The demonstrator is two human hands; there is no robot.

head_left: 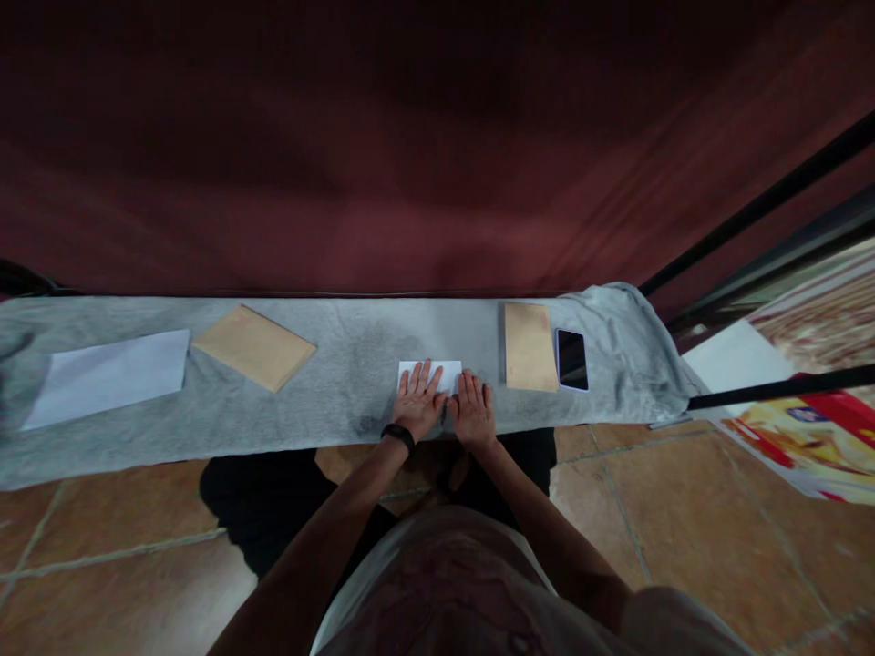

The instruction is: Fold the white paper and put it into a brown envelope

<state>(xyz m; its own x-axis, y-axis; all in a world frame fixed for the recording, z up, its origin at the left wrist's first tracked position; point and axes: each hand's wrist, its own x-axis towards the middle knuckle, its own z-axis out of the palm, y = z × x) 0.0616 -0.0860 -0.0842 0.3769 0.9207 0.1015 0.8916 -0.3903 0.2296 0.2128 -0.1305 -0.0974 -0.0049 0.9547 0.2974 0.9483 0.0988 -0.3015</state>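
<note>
A small white sheet of paper [447, 366], seemingly folded, lies on the grey cloth in front of me. My left hand [417, 401] rests flat on it with the fingers spread, and a black band is on that wrist. Beside it, my right hand [473, 410] lies palm down near the paper's right edge, fingers stretched out. The two thumbs come close together at the paper's lower side. Both hands cover the lower part of the paper.
The narrow bench carries a grey cloth [355, 401]. To the left are white paper sheets [113, 375] and brown envelopes [254, 346]. Rightward lie more brown envelopes [530, 346] and a phone [572, 359]. A printed box [813, 428] stands beyond the right end, near black bars.
</note>
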